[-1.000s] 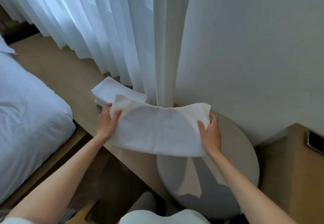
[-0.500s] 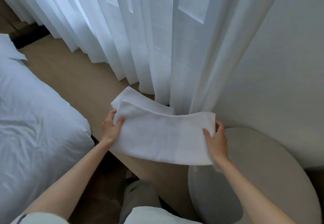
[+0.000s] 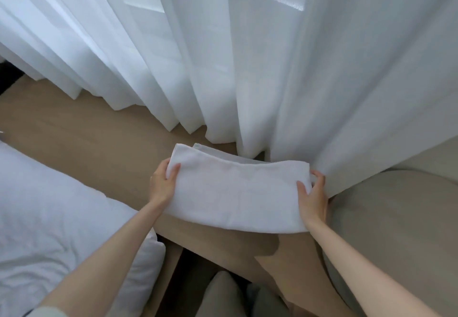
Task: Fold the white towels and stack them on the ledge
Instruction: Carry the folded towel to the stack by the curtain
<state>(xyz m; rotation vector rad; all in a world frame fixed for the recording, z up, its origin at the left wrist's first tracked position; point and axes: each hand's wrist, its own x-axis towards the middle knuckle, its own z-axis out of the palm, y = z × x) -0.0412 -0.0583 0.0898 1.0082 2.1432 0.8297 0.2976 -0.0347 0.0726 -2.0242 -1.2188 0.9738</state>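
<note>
Towel between left hand and right hand now nearly covers stacked towel.

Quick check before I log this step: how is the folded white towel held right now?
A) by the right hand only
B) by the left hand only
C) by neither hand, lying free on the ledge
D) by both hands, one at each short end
D: the left hand grips one short end of the folded white towel and the right hand grips the other, above the tan wooden ledge.
</note>
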